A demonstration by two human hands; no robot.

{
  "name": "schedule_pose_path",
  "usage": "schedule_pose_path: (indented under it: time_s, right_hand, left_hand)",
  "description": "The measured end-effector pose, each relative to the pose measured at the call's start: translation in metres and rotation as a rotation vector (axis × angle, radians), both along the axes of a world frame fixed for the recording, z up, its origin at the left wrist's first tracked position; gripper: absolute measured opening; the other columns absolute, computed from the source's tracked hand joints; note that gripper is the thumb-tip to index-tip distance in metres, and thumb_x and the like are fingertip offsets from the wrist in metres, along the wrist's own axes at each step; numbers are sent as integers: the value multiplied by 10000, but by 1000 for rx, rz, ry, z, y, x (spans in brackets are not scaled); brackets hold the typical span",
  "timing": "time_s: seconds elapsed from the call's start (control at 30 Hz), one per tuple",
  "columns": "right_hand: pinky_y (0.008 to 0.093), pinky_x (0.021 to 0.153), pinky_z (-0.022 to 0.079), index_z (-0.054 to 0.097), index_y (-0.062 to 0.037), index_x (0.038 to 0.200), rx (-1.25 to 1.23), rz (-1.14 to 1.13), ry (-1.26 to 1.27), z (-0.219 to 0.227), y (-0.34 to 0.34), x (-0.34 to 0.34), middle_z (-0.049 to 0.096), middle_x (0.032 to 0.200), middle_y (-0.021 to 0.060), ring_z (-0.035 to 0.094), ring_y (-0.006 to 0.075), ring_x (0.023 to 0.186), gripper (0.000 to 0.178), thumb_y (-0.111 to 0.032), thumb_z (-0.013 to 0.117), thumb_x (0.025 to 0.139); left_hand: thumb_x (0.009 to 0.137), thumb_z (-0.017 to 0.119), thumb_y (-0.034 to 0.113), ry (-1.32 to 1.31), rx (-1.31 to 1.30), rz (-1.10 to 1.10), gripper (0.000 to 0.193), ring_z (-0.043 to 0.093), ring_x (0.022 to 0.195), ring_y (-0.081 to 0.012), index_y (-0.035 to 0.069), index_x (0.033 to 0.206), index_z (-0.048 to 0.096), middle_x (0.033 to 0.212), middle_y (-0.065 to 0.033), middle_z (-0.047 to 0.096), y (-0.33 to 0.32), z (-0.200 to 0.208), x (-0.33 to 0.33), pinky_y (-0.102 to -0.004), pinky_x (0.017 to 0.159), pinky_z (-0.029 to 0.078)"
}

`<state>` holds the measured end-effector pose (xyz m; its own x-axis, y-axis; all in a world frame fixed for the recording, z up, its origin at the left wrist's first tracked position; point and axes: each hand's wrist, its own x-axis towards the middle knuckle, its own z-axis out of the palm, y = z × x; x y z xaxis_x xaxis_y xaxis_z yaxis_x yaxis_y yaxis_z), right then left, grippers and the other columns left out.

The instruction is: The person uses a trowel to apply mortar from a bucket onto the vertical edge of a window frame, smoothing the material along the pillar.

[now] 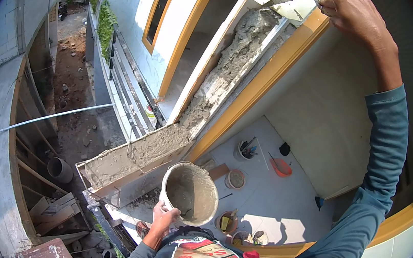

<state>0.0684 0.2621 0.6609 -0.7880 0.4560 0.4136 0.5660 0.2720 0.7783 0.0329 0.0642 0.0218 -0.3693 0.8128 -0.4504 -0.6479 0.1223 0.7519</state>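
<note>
My left hand [163, 222] is closed on the near rim of a pale bucket [212, 201], tilted so its mortar-coated inside faces up. Some grey mortar lies in the bottom. At the top right, my right hand [355, 17] is closed around the handle of a trowel, mostly hidden by the fingers. The trowel's pale, shiny blade [290, 10] lies over the far end of a board-sided trough. Rough wet mortar [242, 46] fills that trough beside an orange-brown wooden frame [281, 63]. A second, smoother run of mortar [137, 149] extends toward the left from its near end.
Below on the tiled floor [270, 198] stand several small buckets, one with tools [248, 149], beside an orange-red basin [280, 167]. Dark railings [130, 76] border a drop on the left. A light-blue pipe [58, 117] spans the gap, with lumber [57, 214] below.
</note>
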Motion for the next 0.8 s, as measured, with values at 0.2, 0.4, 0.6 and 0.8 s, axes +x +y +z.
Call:
schedule_pose_path:
  time_s: [0.2, 0.4, 0.6, 0.8]
  right_hand:
    - [320, 863, 595, 706, -38, 1149, -375, 31, 529, -6, -41, -10, 741, 1088, 132, 727, 242, 946, 263, -132, 643, 912]
    - [319, 855, 597, 708, -35, 1140, -415, 132, 376, 8, -30, 0, 741, 1083, 135, 728, 239, 937, 254, -129, 641, 913]
    - [318, 846, 600, 711, -31, 1128, -420, 199, 293, 12, -29, -2, 741, 1077, 140, 730, 235, 927, 244, -124, 640, 915]
    - [318, 836, 604, 714, -27, 1117, -296, 211, 164, 5, -27, -10, 741, 1071, 144, 732, 231, 917, 234, -120, 638, 916]
  left_hand:
    - [703, 717, -31, -36, 37, 14, 414, 637, 607, -174, -39, 1068, 521, 797, -120, 668, -1, 12, -2, -278, 483, 489]
    - [708, 709, -28, -19, 23, -18, 392, 644, 618, -179, -37, 1056, 531, 802, -123, 672, 0, 13, -5, -280, 498, 504]
    - [702, 710, -33, -25, 30, -12, 400, 645, 626, -177, -33, 1060, 533, 797, -117, 670, -3, 23, -10, -282, 493, 502]
    - [700, 708, -45, -22, 35, -21, 401, 646, 620, -181, -35, 1061, 533, 796, -119, 671, -3, 13, -8, -279, 491, 497]
